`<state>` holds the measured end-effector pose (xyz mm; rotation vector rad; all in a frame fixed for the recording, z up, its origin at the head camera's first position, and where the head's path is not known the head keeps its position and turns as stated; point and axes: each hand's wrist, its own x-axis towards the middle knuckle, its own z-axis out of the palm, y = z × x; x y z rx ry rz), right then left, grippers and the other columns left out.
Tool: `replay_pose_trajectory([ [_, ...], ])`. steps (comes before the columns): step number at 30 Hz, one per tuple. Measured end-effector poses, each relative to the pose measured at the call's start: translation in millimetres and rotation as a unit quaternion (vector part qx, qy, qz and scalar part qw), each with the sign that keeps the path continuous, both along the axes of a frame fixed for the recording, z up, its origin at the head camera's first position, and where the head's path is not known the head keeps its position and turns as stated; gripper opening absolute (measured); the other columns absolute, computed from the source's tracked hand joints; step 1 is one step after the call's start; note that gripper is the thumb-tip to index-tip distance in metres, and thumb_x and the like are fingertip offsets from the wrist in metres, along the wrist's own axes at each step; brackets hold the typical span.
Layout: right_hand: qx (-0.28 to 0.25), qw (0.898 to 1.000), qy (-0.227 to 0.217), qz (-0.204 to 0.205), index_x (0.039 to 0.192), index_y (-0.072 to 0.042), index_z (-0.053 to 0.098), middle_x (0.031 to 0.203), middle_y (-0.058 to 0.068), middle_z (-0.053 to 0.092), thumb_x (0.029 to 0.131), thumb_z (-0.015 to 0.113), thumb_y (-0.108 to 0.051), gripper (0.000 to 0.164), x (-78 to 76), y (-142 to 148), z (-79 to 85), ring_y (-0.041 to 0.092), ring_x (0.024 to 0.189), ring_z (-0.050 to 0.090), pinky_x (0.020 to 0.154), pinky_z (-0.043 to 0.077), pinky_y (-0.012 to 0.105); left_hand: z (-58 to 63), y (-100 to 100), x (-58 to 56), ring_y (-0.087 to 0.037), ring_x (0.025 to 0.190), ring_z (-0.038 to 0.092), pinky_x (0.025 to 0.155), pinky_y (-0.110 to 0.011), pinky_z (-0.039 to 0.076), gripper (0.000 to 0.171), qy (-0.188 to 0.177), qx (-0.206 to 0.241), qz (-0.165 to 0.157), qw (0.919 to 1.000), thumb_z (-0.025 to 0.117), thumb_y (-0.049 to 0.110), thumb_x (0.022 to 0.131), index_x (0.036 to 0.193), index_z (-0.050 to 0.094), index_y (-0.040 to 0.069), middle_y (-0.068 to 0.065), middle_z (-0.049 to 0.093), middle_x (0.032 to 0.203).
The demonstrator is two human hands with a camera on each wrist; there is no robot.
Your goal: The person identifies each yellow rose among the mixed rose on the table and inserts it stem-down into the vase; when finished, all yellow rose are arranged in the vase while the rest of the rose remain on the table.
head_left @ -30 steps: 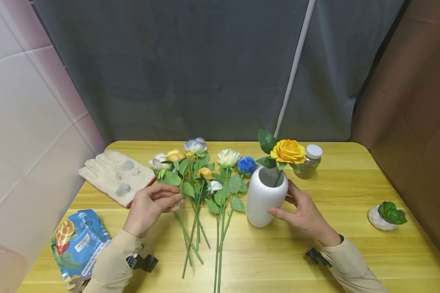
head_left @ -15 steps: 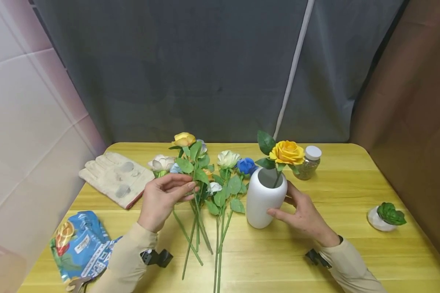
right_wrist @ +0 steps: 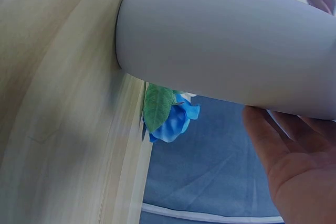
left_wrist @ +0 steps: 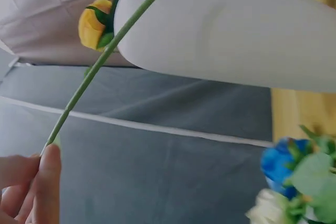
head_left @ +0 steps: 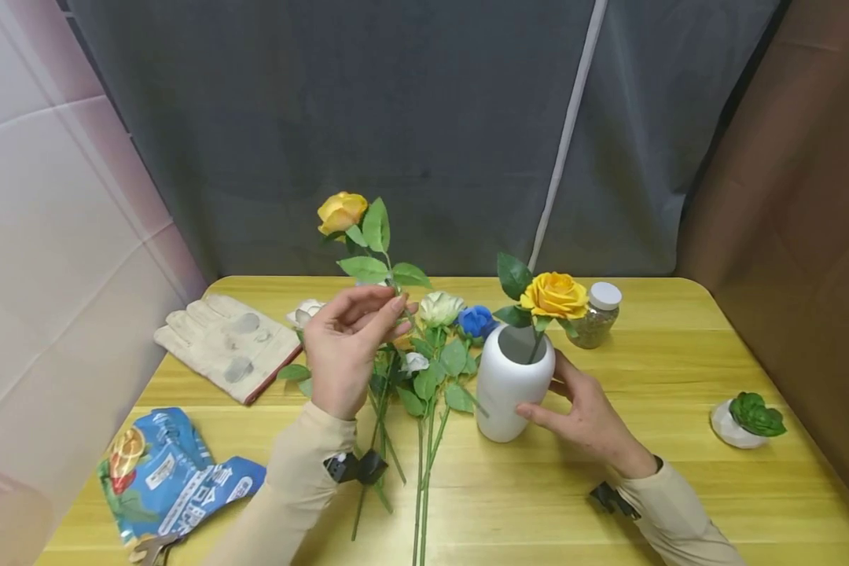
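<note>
My left hand (head_left: 348, 350) pinches the stem of a yellow-orange rose (head_left: 342, 212), raised above the other flowers with its bloom up and to the left. In the left wrist view its green stem (left_wrist: 93, 74) slants across toward the white vase (left_wrist: 220, 35). My right hand (head_left: 589, 415) grips the side of that upright vase (head_left: 511, 397), thumb in front and fingers behind. A deeper yellow rose (head_left: 555, 295) with dark leaves stands in the vase, leaning right. Several stemmed flowers, among them a pale green-white rose (head_left: 440, 309) and a blue rose (head_left: 476, 321), lie left of the vase.
A work glove (head_left: 229, 346) lies at the back left, and a blue printed bag (head_left: 163, 472) is nearer on the left. Behind the vase stands a white-lidded jar (head_left: 597, 314). A small potted succulent (head_left: 746, 419) sits at the right edge of the wooden table (head_left: 651, 503).
My left hand has lifted the yellow-orange rose out of the bunch, up and to the right, its stem end swinging toward the vase. My right hand and the vase have stayed in place.
</note>
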<state>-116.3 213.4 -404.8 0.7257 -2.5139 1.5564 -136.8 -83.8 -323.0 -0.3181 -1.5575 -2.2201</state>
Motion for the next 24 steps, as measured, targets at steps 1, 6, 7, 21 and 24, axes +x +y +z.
replay_pose_trajectory([
  [1, 0.000, 1.000, 0.001, 0.000, 0.150, -0.009, 0.047, 0.143, 0.011, 0.060, 0.087, 0.081, -0.008, 0.071, -0.1, 0, -0.1, 0.005, 0.126, 0.059, 0.101, 0.057, 0.037, 3.1, 3, -1.6, -0.024, 0.082, 0.078, 0.073, -0.041, 0.065, 0.017, 0.014, 0.013, 0.005, 0.9998, 0.074, -0.007, 0.089, 0.105, 0.069, -0.010, -0.015, 0.078, 0.095],
  [6, 0.000, 1.000, 0.001, 0.001, 0.150, -0.008, 0.047, 0.144, 0.012, 0.059, 0.087, 0.081, -0.008, 0.072, -0.4, 0, -0.7, 0.005, 0.126, 0.059, 0.100, 0.057, 0.040, 16.4, 16, -10.3, -0.026, 0.084, 0.079, 0.075, -0.043, 0.065, 0.013, 0.066, 0.070, 0.025, 0.9950, 0.074, -0.006, 0.090, 0.102, 0.071, -0.003, -0.016, 0.078, 0.095],
  [7, 0.001, 1.000, 0.001, 0.001, 0.150, -0.009, 0.046, 0.144, 0.011, 0.059, 0.087, 0.081, -0.008, 0.072, -0.4, 0, -0.8, 0.005, 0.126, 0.059, 0.100, 0.057, 0.040, 18.3, 18, -12.4, -0.026, 0.084, 0.079, 0.075, -0.043, 0.065, 0.013, 0.073, 0.082, 0.030, 0.9935, 0.074, -0.006, 0.090, 0.102, 0.071, -0.001, -0.014, 0.078, 0.094],
  [21, 0.000, 1.000, 0.003, -0.002, 0.149, -0.005, 0.047, 0.142, 0.014, 0.060, 0.087, 0.080, -0.007, 0.071, 0.6, 0, -1.3, 0.006, 0.126, 0.059, 0.099, 0.058, 0.042, 11.0, 43, -20.1, -0.021, 0.086, 0.078, 0.073, -0.041, 0.065, 0.016, 0.162, 0.037, 0.053, 0.9846, 0.072, -0.011, 0.089, 0.103, 0.065, -0.016, -0.017, 0.078, 0.095],
  [24, 0.000, 1.000, 0.007, -0.001, 0.149, -0.005, 0.047, 0.142, 0.015, 0.060, 0.087, 0.081, -0.007, 0.071, -0.3, 0, -1.4, 0.007, 0.126, 0.059, 0.099, 0.058, 0.041, 7.8, 52, -17.1, -0.018, 0.087, 0.078, 0.076, -0.041, 0.065, 0.018, 0.168, -0.008, 0.050, 0.9845, 0.072, -0.011, 0.089, 0.103, 0.064, -0.018, -0.025, 0.076, 0.096],
])
